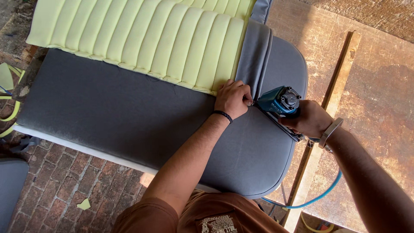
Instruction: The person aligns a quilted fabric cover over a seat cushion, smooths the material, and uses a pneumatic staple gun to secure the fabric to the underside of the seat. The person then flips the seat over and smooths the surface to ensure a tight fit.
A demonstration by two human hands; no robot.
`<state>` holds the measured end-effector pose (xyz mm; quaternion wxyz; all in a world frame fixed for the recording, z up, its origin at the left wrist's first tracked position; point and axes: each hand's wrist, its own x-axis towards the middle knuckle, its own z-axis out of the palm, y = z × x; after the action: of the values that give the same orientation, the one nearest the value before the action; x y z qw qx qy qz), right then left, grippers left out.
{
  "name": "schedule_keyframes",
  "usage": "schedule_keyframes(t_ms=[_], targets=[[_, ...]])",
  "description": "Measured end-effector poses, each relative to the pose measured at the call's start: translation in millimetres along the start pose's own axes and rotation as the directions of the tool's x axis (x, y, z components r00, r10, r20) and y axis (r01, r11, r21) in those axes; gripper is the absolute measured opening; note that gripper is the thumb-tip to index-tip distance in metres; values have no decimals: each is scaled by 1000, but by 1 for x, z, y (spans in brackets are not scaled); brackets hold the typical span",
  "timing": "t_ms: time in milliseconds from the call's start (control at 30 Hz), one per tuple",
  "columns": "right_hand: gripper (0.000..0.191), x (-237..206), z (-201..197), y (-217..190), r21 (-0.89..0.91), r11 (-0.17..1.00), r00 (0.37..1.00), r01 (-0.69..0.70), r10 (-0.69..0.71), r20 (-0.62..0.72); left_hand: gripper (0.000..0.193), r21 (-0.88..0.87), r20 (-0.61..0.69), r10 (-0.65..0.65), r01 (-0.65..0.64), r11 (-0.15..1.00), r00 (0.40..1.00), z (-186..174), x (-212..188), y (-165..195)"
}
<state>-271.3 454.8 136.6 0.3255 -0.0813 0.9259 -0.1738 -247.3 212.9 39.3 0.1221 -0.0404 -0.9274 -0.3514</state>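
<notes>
Fingers (246, 100) of your left hand (233, 98) pinch the soft grey cloth (129, 116) tight at its fold beside the yellow foam (142, 39). Your right hand (311, 118) is wrapped around the blue staple gun (280, 103), which looks hard and heavy, so hold its handle firmly while its nose touches the fold.

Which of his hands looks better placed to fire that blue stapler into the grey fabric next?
The right hand, most likely. It already grips the blue pneumatic stapler, whose nose sits at the fold of the grey fabric. The left hand is busy, its fingers pinching that fold beside the yellow foam.
</notes>
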Motion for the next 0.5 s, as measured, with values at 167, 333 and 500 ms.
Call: schedule_keyframes(t_ms=[167, 333, 500], targets=[[27, 5, -1, -6, -9, 1000, 999, -5, 5, 33, 20, 5, 18, -5, 5, 1000, 1000, 2, 0, -2], [29, 5, -2, -5, 16, 999, 998, -52, 51, 38, 20, -9, 23, -2, 2, 1000, 1000, 1, 1, -4], [29, 10, -3, -4, -3, 998, 997, -57, 57, 42, 20, -33, 0, 23, -23, 999, 1000, -2, 2, -4]])
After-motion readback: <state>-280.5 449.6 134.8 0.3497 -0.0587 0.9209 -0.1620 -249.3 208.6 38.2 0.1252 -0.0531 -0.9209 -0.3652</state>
